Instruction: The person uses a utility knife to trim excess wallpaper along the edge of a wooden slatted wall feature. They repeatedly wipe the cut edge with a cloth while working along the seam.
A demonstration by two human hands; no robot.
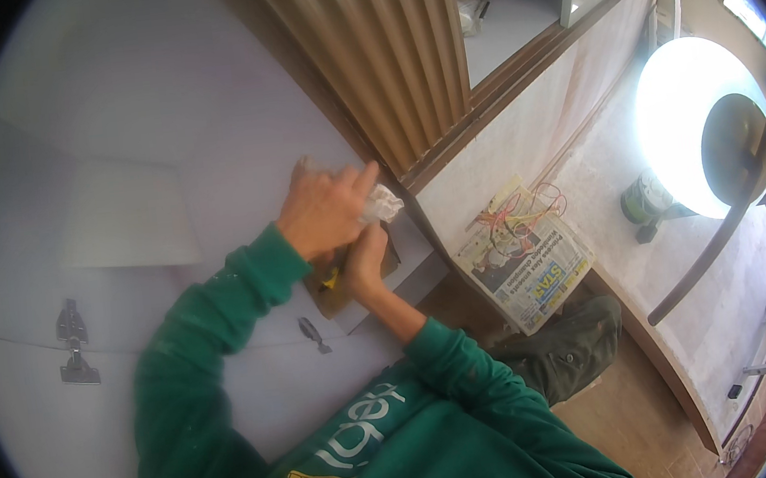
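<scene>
— Starting with the biggest thing: what are they working against?

— A large white cabinet panel [115, 174], with a ribbed brown slat panel [382, 52] running beside it. Both hands meet at the panel's edge, just where a small brown notch [391, 255] is cut.

— And the hands themselves?

— The left hand [324, 210] is clenched on a crumpled white cloth [382, 204], pressing it to the panel right at the notch. The right hand [362, 262] is closed just below it; something small and yellow [331, 282] shows beside its fingers, but I cannot tell whether that grip is on it or merely lies over it.

— What could go wrong?

— I'd judge the cloth the first risk. Pushed along that cut edge, it could snag on the raw corner and tear, or drag dirt across the white face. The hands are crowded close, too, so a slip of one would likely knock the other.

— Anything nearby in danger?

— A dark hinge [74, 341] sits on the panel well to the left, and a smaller metal fitting [313, 333] lies near the right forearm; a sleeve sweeping back could catch that one. On the floor a newspaper [522, 257] carries a tangle of thin wires [529, 210], near the person's knee, so a shift of the leg could scatter them.

— And the smallest thing?

— That yellow piece. Half hidden as it is, it could drop into the notch unnoticed.
</scene>
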